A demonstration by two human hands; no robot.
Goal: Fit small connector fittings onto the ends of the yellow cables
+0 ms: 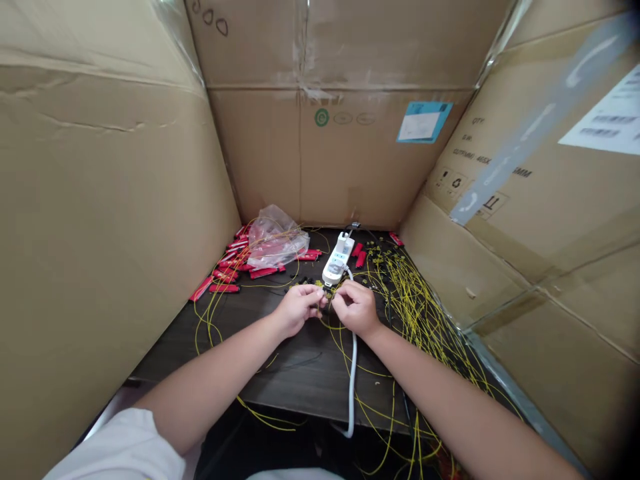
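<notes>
Both hands are close together over the dark tabletop (230, 353), just in front of a white power strip (337, 261). My left hand (301, 309) has its thumb and fingers pinched together at a small dark piece with thin yellow wire; its exact shape is too small to tell. To its right, my right hand (356, 308) is also closed in a pinch near the same piece, its fingertips beside the yellow wire, and what lies between them is hidden. A white cable (354, 373) runs from the strip beneath my right hand towards the table's front edge.
Red cylindrical pieces (226, 274) lie at the left beside a clear plastic bag (274, 241). Tangled yellow wires (417, 303) cover the right side and hang over the front edge. Cardboard walls (260, 153) enclose the left, back and right.
</notes>
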